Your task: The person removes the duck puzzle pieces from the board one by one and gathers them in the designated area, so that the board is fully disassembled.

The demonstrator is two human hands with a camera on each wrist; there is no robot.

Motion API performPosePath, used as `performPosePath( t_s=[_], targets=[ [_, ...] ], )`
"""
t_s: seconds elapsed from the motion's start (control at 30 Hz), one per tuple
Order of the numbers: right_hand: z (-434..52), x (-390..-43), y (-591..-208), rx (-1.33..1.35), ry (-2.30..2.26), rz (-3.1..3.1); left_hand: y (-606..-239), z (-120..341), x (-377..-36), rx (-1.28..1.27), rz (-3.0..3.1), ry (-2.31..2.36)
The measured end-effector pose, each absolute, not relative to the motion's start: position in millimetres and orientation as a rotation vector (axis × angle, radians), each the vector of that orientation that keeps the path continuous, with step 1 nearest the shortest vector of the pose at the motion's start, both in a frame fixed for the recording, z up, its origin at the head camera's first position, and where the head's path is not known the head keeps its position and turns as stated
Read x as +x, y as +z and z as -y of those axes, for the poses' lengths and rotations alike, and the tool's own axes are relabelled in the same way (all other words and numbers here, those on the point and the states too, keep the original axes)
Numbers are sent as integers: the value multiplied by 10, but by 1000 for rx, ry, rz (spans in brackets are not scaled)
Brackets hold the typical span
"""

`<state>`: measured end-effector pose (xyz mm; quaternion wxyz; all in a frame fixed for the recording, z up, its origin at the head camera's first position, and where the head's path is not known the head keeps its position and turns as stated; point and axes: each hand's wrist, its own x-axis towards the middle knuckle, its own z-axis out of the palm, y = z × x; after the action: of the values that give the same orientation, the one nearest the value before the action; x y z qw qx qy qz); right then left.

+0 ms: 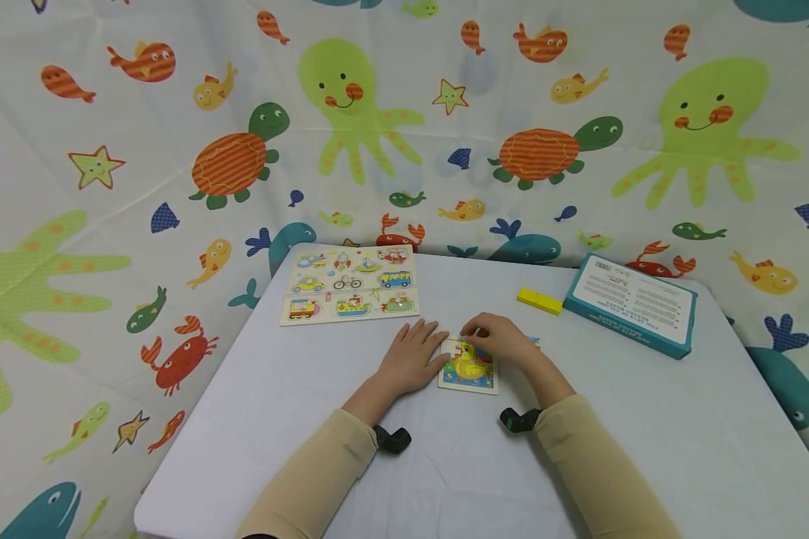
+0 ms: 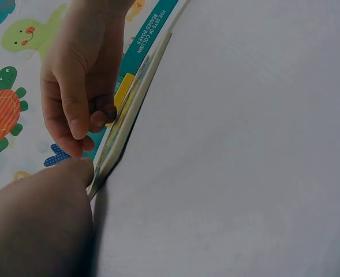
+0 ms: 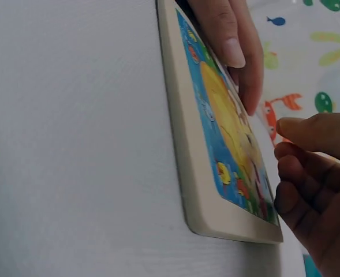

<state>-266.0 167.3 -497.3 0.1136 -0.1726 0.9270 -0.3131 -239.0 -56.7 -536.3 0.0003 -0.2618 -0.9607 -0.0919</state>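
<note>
A small wooden duck puzzle lies flat on the white table, in front of me. My left hand rests flat beside it, straight fingers touching its left edge. My right hand is curled over the puzzle's far edge. Its thumb and bent fingertips pinch at a piece in the picture. In the right wrist view the puzzle board is seen edge-on, with the right hand's fingers close over the duck picture. The piece itself is hidden under the fingers.
A larger vehicle peg puzzle lies at the table's far left. A yellow block and a teal box lie at the far right. A small blue bit shows beside the right hand. A sea-creature printed cloth surrounds the table.
</note>
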Motion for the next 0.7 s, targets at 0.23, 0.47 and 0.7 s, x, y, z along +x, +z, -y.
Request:
performPosePath(
  t_s=[0.23,0.47,0.7],
  targets=[
    [-1641,-2675,-5025,-529,-902,-2724,-5362,560,-2390,-804,3033,-280],
    [-1616,-2673,-5055,-520,-929,-2696,-5350,554,-2389,-801,3018,-290],
    [-1590,-2662,-5074,-545,-919,-2695,-5342,551,-2388,-796,3031,-290]
  ],
)
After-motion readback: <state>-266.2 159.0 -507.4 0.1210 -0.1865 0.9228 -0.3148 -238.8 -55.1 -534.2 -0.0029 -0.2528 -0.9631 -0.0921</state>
